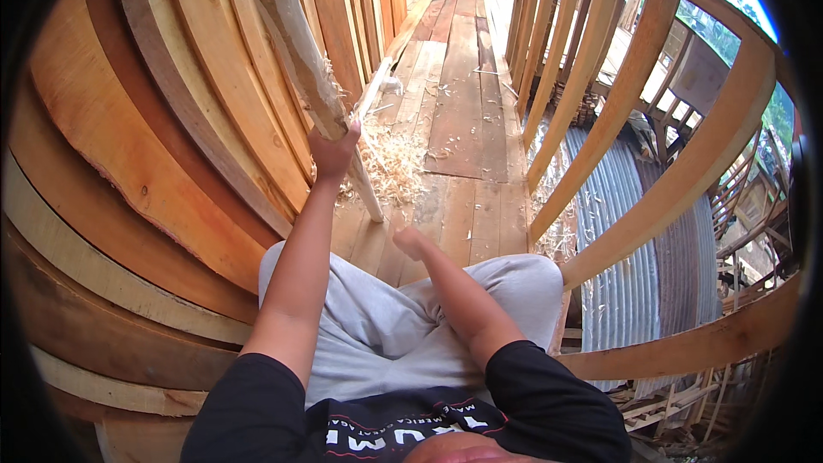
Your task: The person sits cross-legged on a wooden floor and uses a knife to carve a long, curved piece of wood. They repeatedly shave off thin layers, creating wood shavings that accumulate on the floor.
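My left hand (333,153) is wrapped round a long, pale wooden pole (296,43). The pole slants from the upper left down to the plank floor, its lower end coming down between the two hands. Fine curls cling to its side just above my grip, where the surface looks rough. In front of my lap, close to the pole's lower end, my right hand (410,243) is curled closed. Whatever it may hold is hidden. A heap of wood shavings (390,163) lies just beyond the pole on the floor.
Upright planks (146,150) form a wall close on my left. A wooden railing (630,77) with spaced slats runs along my right. Beyond it, corrugated metal roofing (613,240) lies lower down. The plank floor (463,94) stretches ahead, with scattered shavings on it.
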`<state>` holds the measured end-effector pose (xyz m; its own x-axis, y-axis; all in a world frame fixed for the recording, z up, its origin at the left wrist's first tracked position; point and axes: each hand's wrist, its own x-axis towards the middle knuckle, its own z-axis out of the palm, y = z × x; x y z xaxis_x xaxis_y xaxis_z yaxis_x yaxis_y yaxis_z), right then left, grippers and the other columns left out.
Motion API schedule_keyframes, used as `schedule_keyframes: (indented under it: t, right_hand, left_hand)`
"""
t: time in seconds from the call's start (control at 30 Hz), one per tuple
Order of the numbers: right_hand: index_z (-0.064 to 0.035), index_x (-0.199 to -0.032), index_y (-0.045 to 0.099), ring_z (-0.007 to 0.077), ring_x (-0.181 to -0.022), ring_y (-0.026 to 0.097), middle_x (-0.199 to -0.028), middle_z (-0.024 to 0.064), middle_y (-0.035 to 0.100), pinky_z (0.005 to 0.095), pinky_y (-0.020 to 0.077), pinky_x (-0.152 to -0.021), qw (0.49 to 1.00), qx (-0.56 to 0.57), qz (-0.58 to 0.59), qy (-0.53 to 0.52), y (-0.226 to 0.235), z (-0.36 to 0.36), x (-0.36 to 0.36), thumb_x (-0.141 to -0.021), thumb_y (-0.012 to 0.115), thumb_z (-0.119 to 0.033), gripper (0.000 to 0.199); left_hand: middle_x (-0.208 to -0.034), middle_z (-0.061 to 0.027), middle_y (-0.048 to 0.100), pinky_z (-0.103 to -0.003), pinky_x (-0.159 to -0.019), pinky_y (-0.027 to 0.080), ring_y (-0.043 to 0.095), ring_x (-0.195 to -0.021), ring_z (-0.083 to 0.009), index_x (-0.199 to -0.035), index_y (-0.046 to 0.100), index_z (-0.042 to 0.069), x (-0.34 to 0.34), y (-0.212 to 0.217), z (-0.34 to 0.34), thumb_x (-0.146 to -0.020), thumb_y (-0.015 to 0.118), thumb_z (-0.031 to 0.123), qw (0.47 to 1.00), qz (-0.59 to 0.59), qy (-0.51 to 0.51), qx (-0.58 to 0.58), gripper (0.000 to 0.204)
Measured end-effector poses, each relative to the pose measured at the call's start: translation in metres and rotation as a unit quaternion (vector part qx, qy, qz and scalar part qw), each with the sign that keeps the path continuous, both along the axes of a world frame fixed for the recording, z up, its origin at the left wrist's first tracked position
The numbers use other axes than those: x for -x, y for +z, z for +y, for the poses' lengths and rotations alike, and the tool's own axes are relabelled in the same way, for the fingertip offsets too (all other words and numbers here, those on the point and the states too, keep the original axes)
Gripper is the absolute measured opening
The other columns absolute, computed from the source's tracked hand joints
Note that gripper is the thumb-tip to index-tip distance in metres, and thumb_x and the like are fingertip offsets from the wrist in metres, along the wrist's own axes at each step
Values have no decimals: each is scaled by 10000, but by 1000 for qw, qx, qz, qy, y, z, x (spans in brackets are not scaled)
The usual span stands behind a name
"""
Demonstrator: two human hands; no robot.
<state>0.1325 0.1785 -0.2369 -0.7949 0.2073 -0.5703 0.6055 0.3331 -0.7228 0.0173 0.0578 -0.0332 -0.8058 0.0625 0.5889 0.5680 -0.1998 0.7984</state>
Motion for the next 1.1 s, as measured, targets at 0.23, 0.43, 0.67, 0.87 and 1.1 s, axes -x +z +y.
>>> schedule_keyframes:
  t: [0.23, 0.43, 0.67, 0.87, 1.1]
  right_hand:
    - [35, -814, 543, 168, -518, 438, -648, 69, 491, 386, 363, -451, 1000, -14, 0, 7, -1, -1, -1, -993, 399, -354, 452]
    - [8, -757, 503, 155, -481, 393, -597, 48, 432, 361, 322, -415, 1000, -19, 5, 2, -12, 7, 0, -993, 392, -356, 448]
    - [23, -710, 505, 186, -466, 457, -586, 81, 484, 369, 384, -409, 999, -49, 0, 11, 5, 2, -5, -977, 407, -353, 471]
    - [59, -708, 527, 198, -426, 482, -583, 105, 508, 359, 422, -406, 999, -37, -6, 22, 0, -5, 8, -983, 418, -325, 485]
    - [44, -915, 563, 171, -472, 494, -619, 78, 508, 344, 440, -428, 992, 39, 93, -73, -9, -21, 28, -987, 454, -328, 394]
  left_hand:
    - [-865, -76, 682, -299, -717, 508, 644, -770, -156, -966, 636, -21, 4, 9, 3, -776, 755, 104, 998, -8, 45, 32, 256]
    - [-897, -113, 661, -308, -693, 515, 643, -758, -184, -1024, 591, -34, 6, 6, 4, -789, 767, 155, 999, -5, 47, 6, 349]
    - [-800, -74, 633, -284, -582, 525, 615, -628, -139, -1027, 546, 5, 12, -12, -43, -806, 732, 57, 993, -68, 1, -97, 293]
    - [-791, -58, 545, -319, -556, 534, 588, -609, -160, -999, 496, 56, 36, -31, -89, -786, 736, 58, 974, -105, 17, -202, 321]
    - [-810, -41, 529, -346, -571, 544, 591, -624, -178, -950, 490, 75, 35, -38, -97, -753, 738, 30, 969, -88, -59, -224, 320]
